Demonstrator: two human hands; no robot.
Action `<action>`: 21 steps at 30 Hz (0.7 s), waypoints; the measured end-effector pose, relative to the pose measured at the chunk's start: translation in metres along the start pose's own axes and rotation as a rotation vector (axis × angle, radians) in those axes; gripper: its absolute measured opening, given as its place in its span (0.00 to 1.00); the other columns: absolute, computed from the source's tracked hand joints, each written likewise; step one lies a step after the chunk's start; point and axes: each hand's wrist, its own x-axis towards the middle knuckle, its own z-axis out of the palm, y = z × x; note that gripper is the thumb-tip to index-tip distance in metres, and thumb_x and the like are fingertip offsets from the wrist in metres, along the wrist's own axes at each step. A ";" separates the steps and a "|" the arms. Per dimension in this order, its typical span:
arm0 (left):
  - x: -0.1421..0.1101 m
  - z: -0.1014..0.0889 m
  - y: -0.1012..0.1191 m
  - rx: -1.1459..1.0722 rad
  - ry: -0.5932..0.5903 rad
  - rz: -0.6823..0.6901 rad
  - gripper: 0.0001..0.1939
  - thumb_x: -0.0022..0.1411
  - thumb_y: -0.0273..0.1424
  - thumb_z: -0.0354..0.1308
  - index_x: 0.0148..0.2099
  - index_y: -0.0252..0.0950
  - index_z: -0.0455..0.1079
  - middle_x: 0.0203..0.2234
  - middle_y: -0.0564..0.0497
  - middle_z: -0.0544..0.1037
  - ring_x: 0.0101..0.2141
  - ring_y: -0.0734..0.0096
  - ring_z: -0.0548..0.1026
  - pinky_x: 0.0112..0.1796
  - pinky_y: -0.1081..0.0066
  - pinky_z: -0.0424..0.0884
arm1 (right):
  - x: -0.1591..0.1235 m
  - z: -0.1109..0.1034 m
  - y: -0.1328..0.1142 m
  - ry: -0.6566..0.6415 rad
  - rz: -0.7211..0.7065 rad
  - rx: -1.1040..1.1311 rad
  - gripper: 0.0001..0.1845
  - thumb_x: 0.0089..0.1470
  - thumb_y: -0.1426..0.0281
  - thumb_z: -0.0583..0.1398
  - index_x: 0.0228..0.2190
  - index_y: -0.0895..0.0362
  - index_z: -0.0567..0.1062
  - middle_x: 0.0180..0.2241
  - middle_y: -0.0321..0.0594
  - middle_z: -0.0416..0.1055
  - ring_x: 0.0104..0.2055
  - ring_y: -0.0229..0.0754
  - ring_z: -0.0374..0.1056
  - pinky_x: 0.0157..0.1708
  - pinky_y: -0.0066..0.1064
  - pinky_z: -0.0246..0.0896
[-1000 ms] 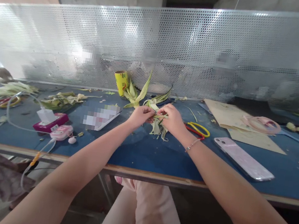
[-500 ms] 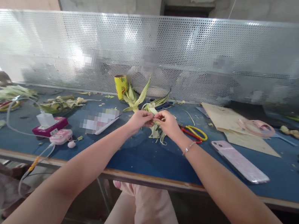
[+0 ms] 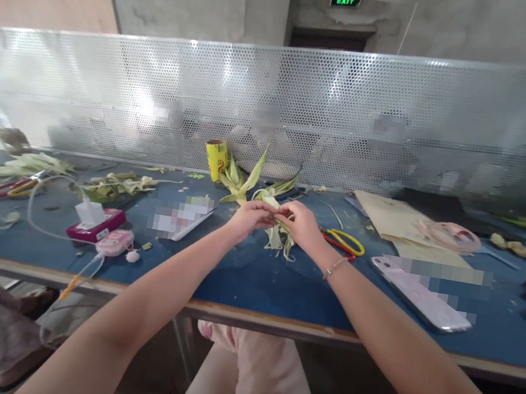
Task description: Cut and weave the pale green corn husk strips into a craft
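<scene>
My left hand [image 3: 250, 218] and my right hand [image 3: 301, 223] meet over the middle of the table, with their fingertips pinched together. Between them is a pale green corn husk [image 3: 277, 238], whose thin shredded strips hang below the fingers. The fingers cover the exact spot where it is gripped. Just behind my hands, a bunch of pointed corn husk leaves [image 3: 243, 184] leans by a yellow tube [image 3: 216, 161]. Scissors with red and yellow handles [image 3: 350, 244] lie right of my right hand.
A pink phone [image 3: 421, 294] lies to the right, near brown paper sheets [image 3: 385, 217] and a pink ring-shaped roll [image 3: 452, 237]. Leftward are a white phone-like object [image 3: 184, 219], a magenta box [image 3: 99, 227], a cable, and husk piles [image 3: 121, 187]. A perforated metal screen [image 3: 290, 94] borders the far side.
The view has tilted up slightly, so everything appears a little lower. My hands stay together on the husk, with the left fingers now more extended over it.
</scene>
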 end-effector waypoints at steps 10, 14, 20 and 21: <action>0.003 -0.001 -0.001 -0.067 -0.023 -0.050 0.06 0.53 0.16 0.57 0.28 0.28 0.69 0.20 0.48 0.78 0.23 0.75 0.77 0.33 0.74 0.75 | -0.006 -0.007 -0.009 -0.018 -0.166 -0.066 0.16 0.58 0.58 0.57 0.25 0.56 0.68 0.28 0.38 0.64 0.31 0.40 0.62 0.30 0.32 0.58; 0.003 -0.002 -0.001 -0.043 -0.024 -0.083 0.04 0.56 0.18 0.59 0.30 0.28 0.70 0.20 0.48 0.77 0.22 0.77 0.77 0.33 0.74 0.75 | -0.008 -0.008 -0.010 -0.062 -0.205 -0.086 0.11 0.58 0.64 0.57 0.26 0.55 0.66 0.28 0.37 0.62 0.31 0.39 0.60 0.30 0.31 0.56; 0.004 -0.013 0.001 -0.014 -0.120 -0.180 0.04 0.57 0.18 0.59 0.30 0.27 0.73 0.21 0.48 0.78 0.24 0.80 0.77 0.33 0.78 0.75 | -0.008 -0.008 -0.009 -0.124 -0.197 -0.067 0.06 0.56 0.71 0.56 0.27 0.55 0.66 0.29 0.36 0.62 0.31 0.39 0.60 0.31 0.30 0.55; 0.005 -0.016 0.001 -0.003 -0.148 -0.191 0.04 0.56 0.18 0.60 0.30 0.28 0.74 0.21 0.49 0.78 0.23 0.81 0.76 0.32 0.79 0.74 | -0.008 -0.008 -0.009 -0.135 -0.179 -0.035 0.06 0.55 0.70 0.57 0.27 0.55 0.66 0.29 0.36 0.62 0.31 0.39 0.60 0.31 0.30 0.56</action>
